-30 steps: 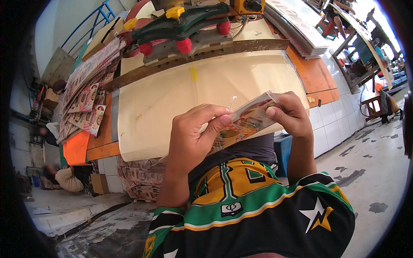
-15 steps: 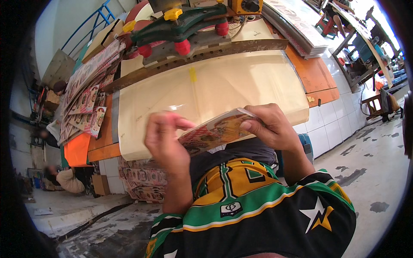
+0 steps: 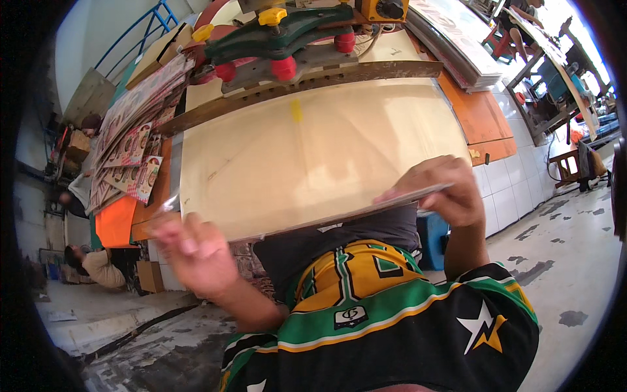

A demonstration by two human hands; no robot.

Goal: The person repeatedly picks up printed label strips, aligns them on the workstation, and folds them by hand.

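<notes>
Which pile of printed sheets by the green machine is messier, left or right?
The left pile, beyond the left hand: it fans out with corners jutting at different angles; the right pile is mostly squared up.

I count two bare hands, one left hand (image 3: 199, 251) and one right hand (image 3: 447, 186), and one thin flat piece (image 3: 366, 212) seen edge-on, its layers too fine to number. In front of them I can make out one green casting (image 3: 261, 43), two yellow knobs (image 3: 272, 16), three red cylinders (image 3: 283, 68), one rusty bar (image 3: 398, 69), one cream sheet (image 3: 353, 144), one yellow strip (image 3: 296, 110) and one dial (image 3: 390, 8). Around us are two bench-top piles of printed sheets (image 3: 450, 40), one orange sheet (image 3: 115, 222), one blue bin (image 3: 431, 242) and at least three other people (image 3: 104, 269).
</notes>
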